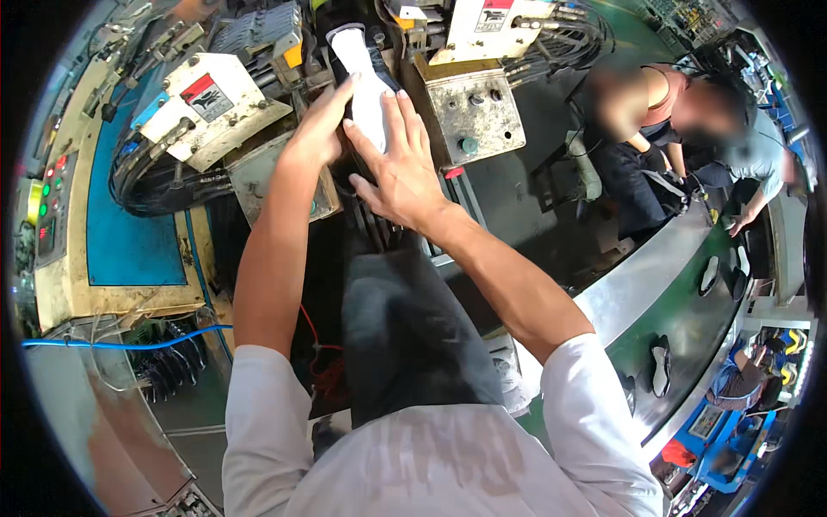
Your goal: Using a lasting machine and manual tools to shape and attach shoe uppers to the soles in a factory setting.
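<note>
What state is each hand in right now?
Left hand: open, fingers at the left edge of the white shoe-shaped piece.
Right hand: open, fingers spread over that piece's near end.

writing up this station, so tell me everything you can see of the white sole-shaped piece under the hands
The white sole-shaped piece is long and smooth-looking, with a rounded far end and a narrower middle. It lies lengthwise, pointing away from the person, beside a worn metal control box on its right. Dark material shows along its right edge. The left hand touches its left side; the right hand lies over its near part, hiding that end. Its exact material can't be told.
</note>
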Available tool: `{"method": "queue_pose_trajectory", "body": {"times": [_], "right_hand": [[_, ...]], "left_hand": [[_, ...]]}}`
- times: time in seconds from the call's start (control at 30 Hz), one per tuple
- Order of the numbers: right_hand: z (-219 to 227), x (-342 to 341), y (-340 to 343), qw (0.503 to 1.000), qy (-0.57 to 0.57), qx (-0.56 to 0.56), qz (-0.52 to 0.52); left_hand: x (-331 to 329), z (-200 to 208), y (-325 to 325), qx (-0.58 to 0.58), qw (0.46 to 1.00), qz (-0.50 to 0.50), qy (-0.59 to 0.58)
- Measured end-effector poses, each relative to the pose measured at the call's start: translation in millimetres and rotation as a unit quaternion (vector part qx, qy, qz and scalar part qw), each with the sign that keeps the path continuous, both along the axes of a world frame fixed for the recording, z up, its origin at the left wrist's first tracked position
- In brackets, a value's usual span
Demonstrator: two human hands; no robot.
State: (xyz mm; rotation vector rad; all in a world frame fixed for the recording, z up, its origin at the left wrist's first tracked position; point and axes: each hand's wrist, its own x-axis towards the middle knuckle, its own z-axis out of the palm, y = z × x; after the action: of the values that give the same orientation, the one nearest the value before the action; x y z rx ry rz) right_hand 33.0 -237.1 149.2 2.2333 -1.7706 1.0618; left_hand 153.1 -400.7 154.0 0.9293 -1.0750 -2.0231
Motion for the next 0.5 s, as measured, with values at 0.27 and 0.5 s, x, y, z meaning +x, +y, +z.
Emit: {"method": "queue_pose_trajectory", "body": {"times": [0.27, 0.5], "right_hand": [[-128.1, -28.9, 31.8, 0.917, -0.33, 0.218, -0.055], [-198.9, -11.5, -34.8, 0.856, -0.454, 0.248, -0.004]], "left_hand": [[97.2, -153.3, 186.3, -0.205, 0.909, 0.104, -0.348], [102.0, -220.1, 291.6, -0.35, 0.691, 0.012, -0.633]]}}
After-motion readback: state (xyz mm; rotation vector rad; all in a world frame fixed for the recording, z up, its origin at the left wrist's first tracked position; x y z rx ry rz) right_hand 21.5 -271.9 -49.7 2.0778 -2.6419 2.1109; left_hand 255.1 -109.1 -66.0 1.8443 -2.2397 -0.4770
